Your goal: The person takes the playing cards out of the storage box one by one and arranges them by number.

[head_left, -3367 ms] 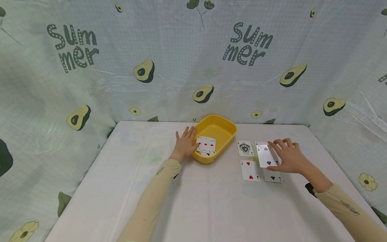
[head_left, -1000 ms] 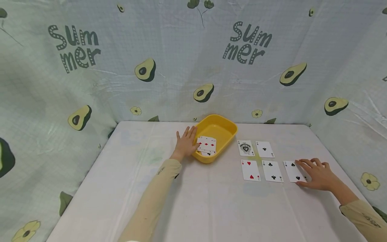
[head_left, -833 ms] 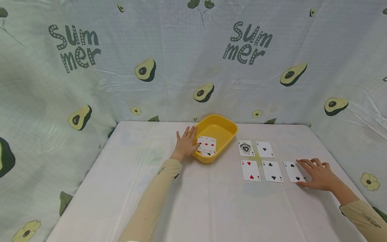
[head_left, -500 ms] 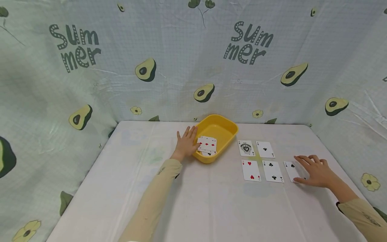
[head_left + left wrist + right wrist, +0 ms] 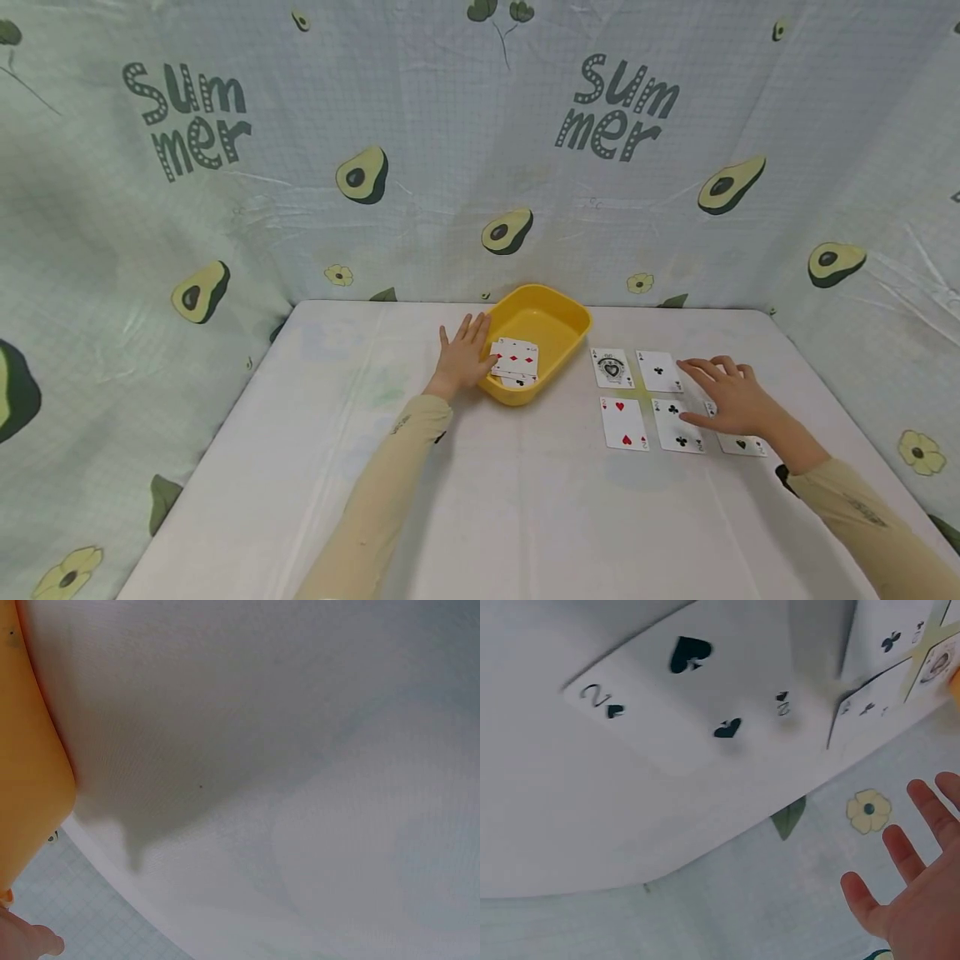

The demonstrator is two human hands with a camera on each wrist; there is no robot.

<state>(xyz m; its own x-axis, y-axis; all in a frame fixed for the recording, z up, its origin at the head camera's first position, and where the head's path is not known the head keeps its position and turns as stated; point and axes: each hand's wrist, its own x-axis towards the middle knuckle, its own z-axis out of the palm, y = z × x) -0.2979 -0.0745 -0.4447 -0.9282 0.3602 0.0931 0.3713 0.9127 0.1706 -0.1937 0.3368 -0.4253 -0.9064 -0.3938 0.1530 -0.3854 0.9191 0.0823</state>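
In the head view my left hand (image 5: 460,358) rests with spread fingers against the left side of a yellow plastic tray (image 5: 573,321), its thumb over the rim. A diamond playing card (image 5: 516,358) lies on other cards in that tray. My right hand (image 5: 733,400) hovers with spread fingers, holding nothing, over the two of spades (image 5: 742,446), which it partly hides. Its fingertips are near the ace of clubs (image 5: 656,373) and the two of clubs (image 5: 667,433). The right wrist view shows the two of spades (image 5: 682,697) flat on the table.
Left of the club cards lie a card with an ornate black emblem (image 5: 612,368) and the two of hearts (image 5: 622,425). A white-covered table (image 5: 465,500) bears everything. A printed avocado curtain (image 5: 450,125) stands behind it and at both sides.
My right hand set down the two of spades at the right end of the front row, released it, and has moved left and away over the cards. The left hand has stayed on the tray.
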